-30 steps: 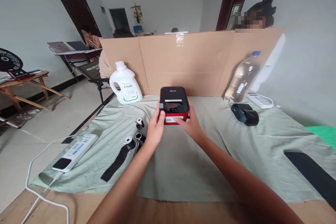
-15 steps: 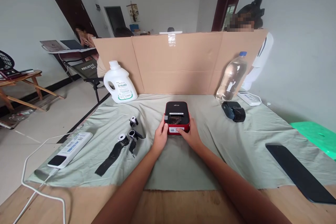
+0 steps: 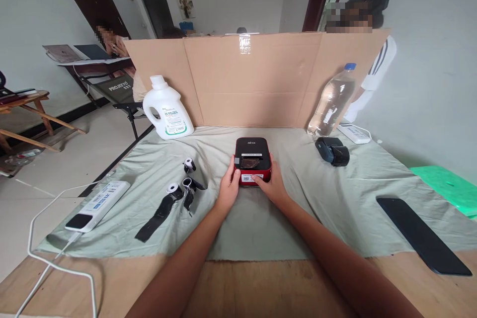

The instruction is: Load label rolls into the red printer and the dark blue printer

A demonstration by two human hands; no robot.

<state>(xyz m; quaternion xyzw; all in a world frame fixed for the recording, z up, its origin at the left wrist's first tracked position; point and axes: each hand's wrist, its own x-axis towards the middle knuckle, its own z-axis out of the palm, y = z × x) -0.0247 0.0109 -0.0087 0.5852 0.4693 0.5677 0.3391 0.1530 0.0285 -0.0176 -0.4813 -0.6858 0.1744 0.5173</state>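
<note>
A small black-topped, red-sided box that looks like a label printer (image 3: 253,147) sits on the cloth in front of me. A clear or brownish piece lies at the slot in its top, and a white label runs along its front. My left hand (image 3: 228,185) grips its left side, thumb at the front corner. From the right, my right hand (image 3: 275,183) holds the other side with its thumb on the front label. The far fingers of both hands are partly hidden behind the box. Left of it lie several small rolls of black strip (image 3: 189,187) with white cores, one strip unrolled.
A cardboard panel (image 3: 253,79) stands at the back, with a white jug (image 3: 169,109) and a water bottle (image 3: 333,102) before it. A dark device (image 3: 331,151), a black phone-like slab (image 3: 423,234) and a corded white power strip (image 3: 99,206) lie on the cloth (image 3: 261,238). Two people sit beyond.
The view has tilted slightly, so the things on the table appear a little higher. Both hands keep the same hold on the label printer.
</note>
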